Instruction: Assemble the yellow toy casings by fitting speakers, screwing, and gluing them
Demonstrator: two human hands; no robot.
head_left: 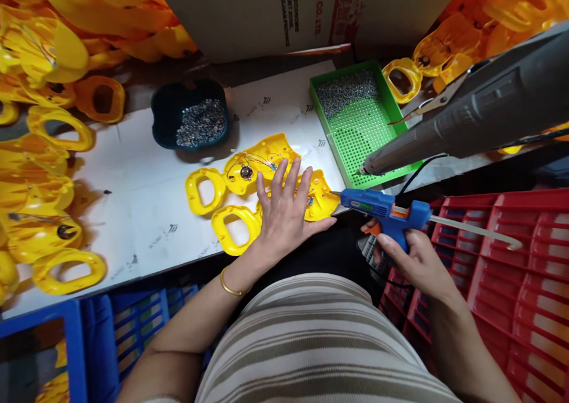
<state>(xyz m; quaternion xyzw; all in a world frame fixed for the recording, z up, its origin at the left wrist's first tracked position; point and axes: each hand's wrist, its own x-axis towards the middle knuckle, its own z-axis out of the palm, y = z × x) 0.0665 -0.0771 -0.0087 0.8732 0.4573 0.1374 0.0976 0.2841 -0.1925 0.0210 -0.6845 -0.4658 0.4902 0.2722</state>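
My right hand [418,261] is wrapped round the handle of a blue hot glue gun [371,204], a pale glue stick [475,228] poking out of its back. The gun's nozzle touches or nearly touches the right end of a yellow plastic shell half [323,204]. Across that shell lies my left hand [287,213], fingers spread flat, hiding its middle. Just behind it rests a second yellow shell half [262,154], with thin wires and a round dark part inside. Both shells have a looped handle end at the left and lie on the white board.
Dark bowl [191,118] and green basket [355,112] hold small metal screws. A grey electric screwdriver [462,101] slants over the basket. Yellow shells [40,207] pile up left and back right. A carton [258,18] stands behind; red crate [511,272] and blue crate [98,344] sit below.
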